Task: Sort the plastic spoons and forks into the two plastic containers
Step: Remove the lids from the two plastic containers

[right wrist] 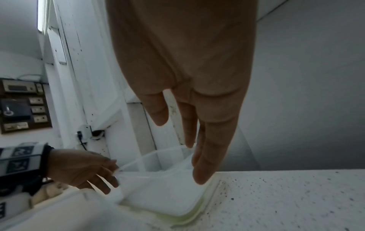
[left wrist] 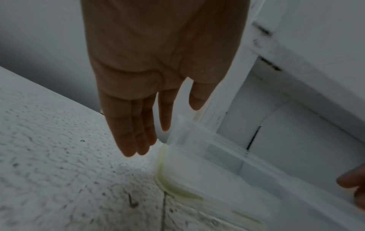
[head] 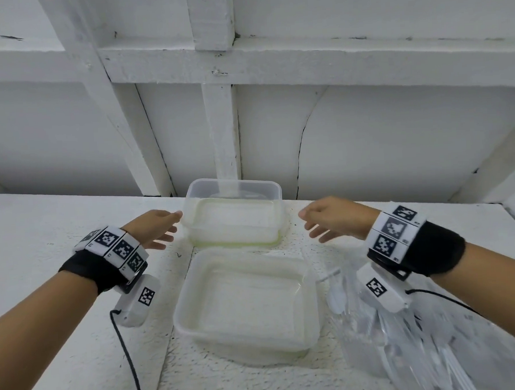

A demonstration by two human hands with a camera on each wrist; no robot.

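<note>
Both hands, left hand (head: 159,229) and right hand (head: 332,219), hover with fingers straight and loose, holding nothing, either side of the far container (head: 233,217). Two containers: the near container (head: 247,302) lies below them. Blurred clear cutlery (head: 407,336) lies under the right wrist, count unclear, handles running near-to-far.

Two empty clear containers (head: 233,217) (head: 247,302) in line; bagged cutlery (head: 407,336) (blurred) right of nearer.

Under me lies a rough white surface (head: 64,339) speckled with dark spots. Behind it stands a white painted wall (head: 367,147) of beams and panels, one cracked. A brown switch panel (right wrist: 21,107) hangs farther off.
</note>
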